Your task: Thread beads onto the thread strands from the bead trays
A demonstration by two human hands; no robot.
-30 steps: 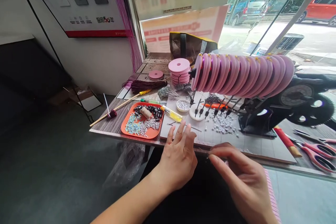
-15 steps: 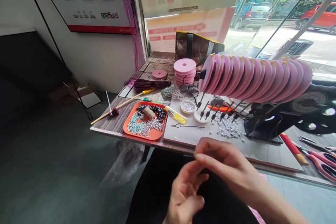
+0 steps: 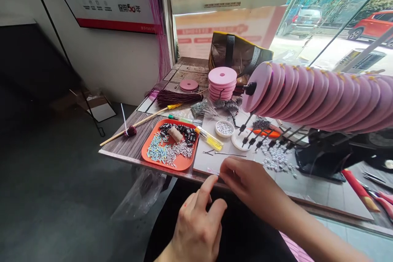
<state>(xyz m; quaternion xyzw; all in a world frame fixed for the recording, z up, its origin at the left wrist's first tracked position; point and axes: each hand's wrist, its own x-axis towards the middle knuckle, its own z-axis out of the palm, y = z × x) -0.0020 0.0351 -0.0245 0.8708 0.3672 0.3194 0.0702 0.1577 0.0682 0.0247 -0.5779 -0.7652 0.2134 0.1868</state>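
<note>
My right hand [image 3: 247,178] is at the table's front edge, thumb and fingers pinched together. What it holds, if anything, is too fine to make out; a faint pinkish glint shows beside the fingertips. Just below and to the left is my left hand [image 3: 198,223], back turned up. Its index finger reaches to the right fingertips while the thumb stands apart, and nothing shows in its grasp. Closest to both hands are a thin metal rod [image 3: 230,154] on the grey board [image 3: 201,163] and an orange tray [image 3: 143,151] of black, silver and blue-green beads.
Pink spools [image 3: 259,86] on a dark stand overhang the board's right side. Loose white beads [image 3: 278,157], a small bowl [image 3: 224,134] of beads and a yellow-handled tool [image 3: 211,140] lie behind my hands. Pink-handled scissors [image 3: 385,204] are far right. A wooden stick [image 3: 147,118] crosses the left corner.
My left index finger has straightened and the left hand has turned its back upward. Both hands have shifted somewhat left in view. The camera has moved slightly; the objects on the table stay put.
</note>
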